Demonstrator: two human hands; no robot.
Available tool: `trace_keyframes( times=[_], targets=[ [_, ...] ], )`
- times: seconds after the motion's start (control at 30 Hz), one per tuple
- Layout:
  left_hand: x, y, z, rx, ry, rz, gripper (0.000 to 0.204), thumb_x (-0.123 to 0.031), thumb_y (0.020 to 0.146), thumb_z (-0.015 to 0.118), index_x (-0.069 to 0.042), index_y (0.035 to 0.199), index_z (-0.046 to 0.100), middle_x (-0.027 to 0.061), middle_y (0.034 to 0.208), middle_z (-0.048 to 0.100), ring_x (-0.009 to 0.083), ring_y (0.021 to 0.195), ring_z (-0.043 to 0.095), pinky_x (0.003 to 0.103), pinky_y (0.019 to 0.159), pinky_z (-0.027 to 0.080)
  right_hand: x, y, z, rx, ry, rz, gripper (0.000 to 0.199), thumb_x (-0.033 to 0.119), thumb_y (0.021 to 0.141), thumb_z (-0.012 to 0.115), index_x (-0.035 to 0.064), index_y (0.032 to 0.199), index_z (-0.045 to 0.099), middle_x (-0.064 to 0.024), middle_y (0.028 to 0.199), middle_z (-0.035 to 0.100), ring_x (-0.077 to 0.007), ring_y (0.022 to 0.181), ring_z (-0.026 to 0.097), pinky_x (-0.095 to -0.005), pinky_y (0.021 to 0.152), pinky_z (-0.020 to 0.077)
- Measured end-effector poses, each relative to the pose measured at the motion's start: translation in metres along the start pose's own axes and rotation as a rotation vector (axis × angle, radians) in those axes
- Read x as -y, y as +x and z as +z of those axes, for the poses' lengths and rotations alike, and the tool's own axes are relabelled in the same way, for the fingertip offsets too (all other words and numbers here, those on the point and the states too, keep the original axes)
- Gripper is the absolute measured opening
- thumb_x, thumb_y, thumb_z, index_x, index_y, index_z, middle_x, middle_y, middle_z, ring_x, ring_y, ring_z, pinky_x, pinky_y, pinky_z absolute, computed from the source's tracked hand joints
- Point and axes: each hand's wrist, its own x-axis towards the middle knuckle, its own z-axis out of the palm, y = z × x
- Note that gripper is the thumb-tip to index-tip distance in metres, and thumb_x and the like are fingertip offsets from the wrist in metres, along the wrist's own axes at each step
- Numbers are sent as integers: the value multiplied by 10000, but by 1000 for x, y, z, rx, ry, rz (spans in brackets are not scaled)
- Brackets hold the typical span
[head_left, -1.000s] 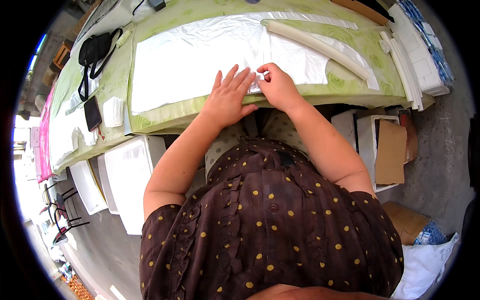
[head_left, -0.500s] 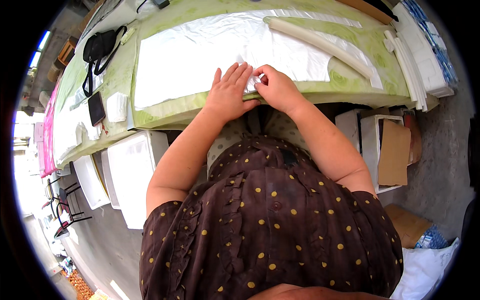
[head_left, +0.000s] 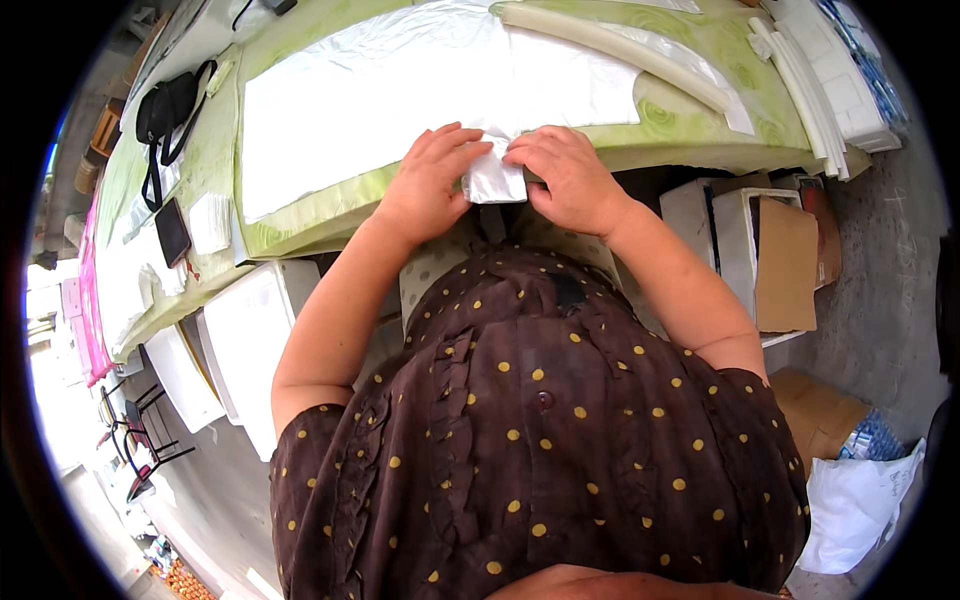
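A small folded packet of shiny white plastic film [head_left: 495,180] lies between my hands at the near edge of the table. My left hand [head_left: 425,185] grips its left side, fingers bent over the top corner. On the packet's right side, my right hand [head_left: 568,178] has its fingers on the upper corner and its thumb lower down. Just beyond the hands, large white plastic sheets [head_left: 400,100] lie spread over the green patterned tablecloth [head_left: 300,232]. Whether the packet joins these sheets cannot be made out.
A long pale roll [head_left: 610,50] lies across the sheets. To the left are a black bag [head_left: 168,105], a phone [head_left: 172,232] and a white stack [head_left: 210,222]. White tubes [head_left: 800,100] lie at the right edge. Below stand white bins [head_left: 245,335] and a box with cardboard [head_left: 785,265].
My hands have moved apart from close together, and the folded film packet now shows between them. My left hand, flat before, has curled its fingers. The whole view has shifted slightly.
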Motion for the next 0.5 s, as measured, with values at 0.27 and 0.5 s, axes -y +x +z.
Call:
trace_keyframes(
  times=[0.27, 0.5],
  targets=[
    [7, 13, 14, -199, -68, -262, 158, -180, 865, 664, -77, 963, 733, 69, 1127, 698, 312, 1151, 593, 407, 999, 454, -21, 21, 2, 29, -17, 175, 219, 203, 768, 734, 79, 936, 670, -85, 972, 647, -324, 936, 567, -417, 841, 456],
    [8, 26, 19, -270, 11, -359, 239, -296, 897, 651, -73, 927, 729, 67, 1138, 676, 326, 1147, 565, 428, 976, 432, -24, 30, 14, 35, -143, 375, 247, 296, 846, 626, 60, 805, 686, -105, 893, 653, -345, 891, 577, -444, 813, 470]
  ],
)
